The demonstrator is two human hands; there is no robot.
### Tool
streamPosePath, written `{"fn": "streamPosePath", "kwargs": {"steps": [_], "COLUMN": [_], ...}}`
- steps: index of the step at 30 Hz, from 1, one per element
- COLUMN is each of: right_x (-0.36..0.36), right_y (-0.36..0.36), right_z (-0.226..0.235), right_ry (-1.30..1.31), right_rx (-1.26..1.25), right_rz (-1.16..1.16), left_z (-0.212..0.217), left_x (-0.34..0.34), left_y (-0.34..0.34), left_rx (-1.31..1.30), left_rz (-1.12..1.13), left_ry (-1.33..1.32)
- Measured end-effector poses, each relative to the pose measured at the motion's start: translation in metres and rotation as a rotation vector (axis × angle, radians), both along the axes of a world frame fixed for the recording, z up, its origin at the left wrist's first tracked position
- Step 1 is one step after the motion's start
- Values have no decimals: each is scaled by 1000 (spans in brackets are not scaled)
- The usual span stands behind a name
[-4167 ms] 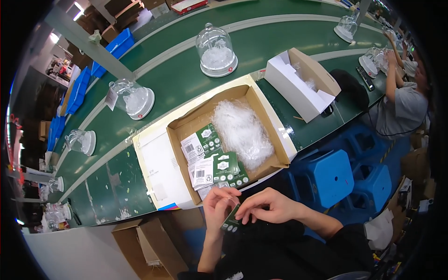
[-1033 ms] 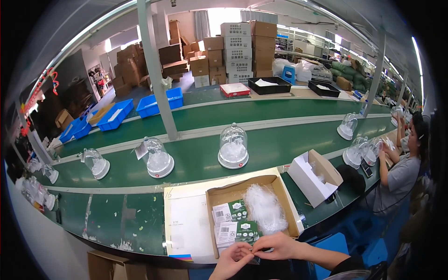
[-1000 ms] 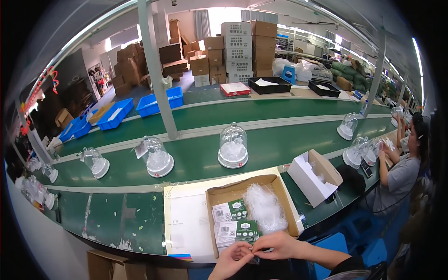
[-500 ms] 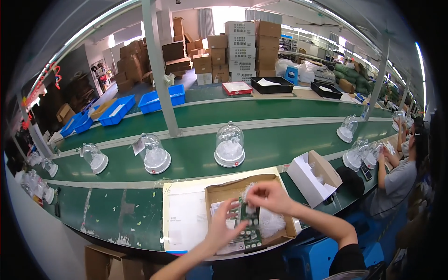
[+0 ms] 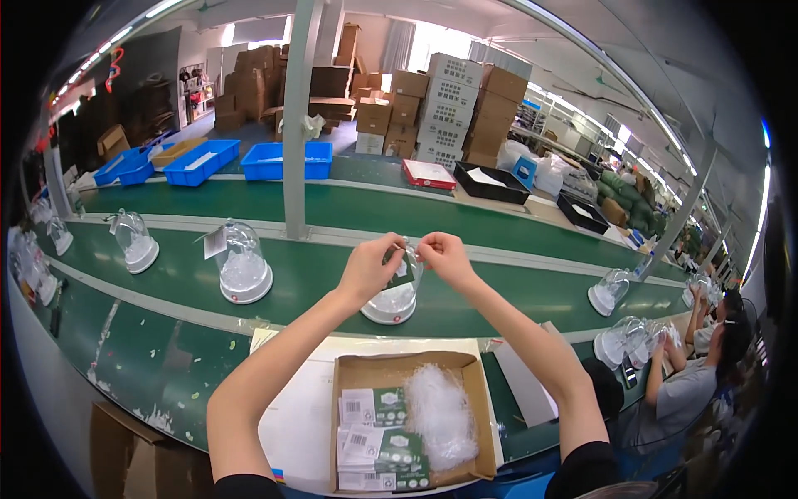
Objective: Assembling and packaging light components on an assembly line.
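Observation:
Both of my arms reach over the bench to a clear glass dome on a white round base [image 5: 391, 312]. My left hand [image 5: 370, 266] is closed in a pinch by the dome's top, holding a small dark green card [image 5: 401, 273] against its front. Close beside it, my right hand [image 5: 446, 256] is pinched at the knob; whatever lies between those fingertips is too small to make out. Nearer to me, an open cardboard box [image 5: 489, 399] contains stacked green and white cards [image 5: 382, 449] and a bundle of clear thin plastic strands [image 5: 440, 416].
More domes, one with a hanging tag [image 5: 215, 243], stand along the green belt [image 5: 324, 274]. A white carton [image 5: 528, 382] lies right of the box. Blue trays [image 5: 287, 160] sit across the belt past a metal post [image 5: 297, 200]. Another person [image 5: 694, 366] works at the right.
My hands have moved from over the cardboard box up and forward to the top of the middle dome, bringing a green card. The view has shifted.

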State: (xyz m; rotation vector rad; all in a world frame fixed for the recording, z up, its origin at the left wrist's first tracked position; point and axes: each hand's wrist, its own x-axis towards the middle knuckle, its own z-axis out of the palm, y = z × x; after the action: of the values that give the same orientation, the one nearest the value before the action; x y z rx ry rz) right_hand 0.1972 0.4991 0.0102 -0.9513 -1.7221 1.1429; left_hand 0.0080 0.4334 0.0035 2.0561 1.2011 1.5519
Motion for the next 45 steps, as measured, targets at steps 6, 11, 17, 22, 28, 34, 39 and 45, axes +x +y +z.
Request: {"fn": "streamPosePath", "kwargs": {"steps": [6, 11, 17, 22, 28, 34, 39, 45], "right_x": [-14, -14, -14, -16, -26, -39, -39, -43], "right_y": [44, 55, 61, 54, 54, 54, 51, 40], "right_z": [-20, -38, -41, -38, -44, -48, -53, -48], "right_ry": [-176, -85, -15, 10, 18, -59, -49, -36], "right_rx": [427, 323, 183, 150, 128, 188, 251, 208], "right_rz": [-150, -95, -13, 35, 58, 31, -13, -14], "left_z": [-12, -25, -25, -24, -21, -31, -34, -25], "left_x": [-7, -6, -9, -14, -12, -28, -36, -30], "left_y": [39, 51, 59, 62, 59, 64, 66, 59], "left_rx": [-27, 7, -72, -64, -74, -42, -51, 292], "left_rz": [108, 104, 34, 11, 105, 124, 125, 122], "left_ry": [62, 83, -4, 31, 60, 76, 173, 139]}}
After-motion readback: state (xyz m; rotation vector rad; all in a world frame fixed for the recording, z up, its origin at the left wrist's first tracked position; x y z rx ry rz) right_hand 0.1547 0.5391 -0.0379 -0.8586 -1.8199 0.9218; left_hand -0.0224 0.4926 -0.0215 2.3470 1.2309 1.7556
